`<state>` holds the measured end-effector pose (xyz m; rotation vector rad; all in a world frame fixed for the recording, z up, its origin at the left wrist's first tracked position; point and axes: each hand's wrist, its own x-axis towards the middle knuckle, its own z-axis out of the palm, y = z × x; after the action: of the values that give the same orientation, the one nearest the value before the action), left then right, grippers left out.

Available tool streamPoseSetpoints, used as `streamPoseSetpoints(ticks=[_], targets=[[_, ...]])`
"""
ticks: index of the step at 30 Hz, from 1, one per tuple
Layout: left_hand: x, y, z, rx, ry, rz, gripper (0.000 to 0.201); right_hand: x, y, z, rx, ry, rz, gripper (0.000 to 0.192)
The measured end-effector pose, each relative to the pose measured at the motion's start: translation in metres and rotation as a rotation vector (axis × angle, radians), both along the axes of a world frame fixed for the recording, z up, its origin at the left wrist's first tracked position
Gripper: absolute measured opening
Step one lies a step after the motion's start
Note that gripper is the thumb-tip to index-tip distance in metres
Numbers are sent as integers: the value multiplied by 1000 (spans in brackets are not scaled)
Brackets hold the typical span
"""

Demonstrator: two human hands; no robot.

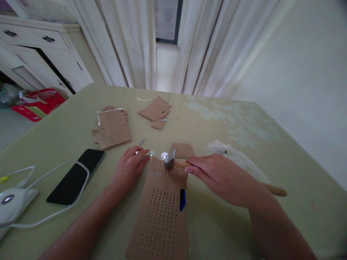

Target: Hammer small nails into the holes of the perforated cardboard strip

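My right hand (214,173) is wrapped round the wooden handle of a hammer (273,189). The hammer's metal head hangs over the top end of a brown cardboard strip (159,224) punched with rows of small holes. Several small silvery dots (156,173) sit in a row near that end. At the strip's upper left corner, my left hand (130,164) has thumb and forefinger close together around something thin, too small to name. By its fingertips lies a clear round piece (151,154), and a white disc (164,156) is just left of the hammer head.
A phone (77,177), a white cable (54,173) and a white device (13,198) lie at left. Punched cardboard (115,126) and plain cardboard pieces (155,108) lie farther back. Clear plastic (233,155) is under the hammer's handle side; a blue object (182,199) touches the strip.
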<state>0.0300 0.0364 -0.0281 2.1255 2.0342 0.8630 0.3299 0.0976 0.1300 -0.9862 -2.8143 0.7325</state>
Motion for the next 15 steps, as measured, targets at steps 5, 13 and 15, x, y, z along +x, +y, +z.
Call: streamPoseSetpoints(ticks=[5, 13, 15], targets=[[2, 1, -4, -53, 39, -14, 27, 1, 2, 2, 21, -82, 30, 35], [8, -7, 9, 25, -141, 92, 19, -8, 9, -13, -45, 0, -147, 28], [14, -11, 18, 64, -346, 111, 19, -12, 15, -20, -96, -3, -198, 33]])
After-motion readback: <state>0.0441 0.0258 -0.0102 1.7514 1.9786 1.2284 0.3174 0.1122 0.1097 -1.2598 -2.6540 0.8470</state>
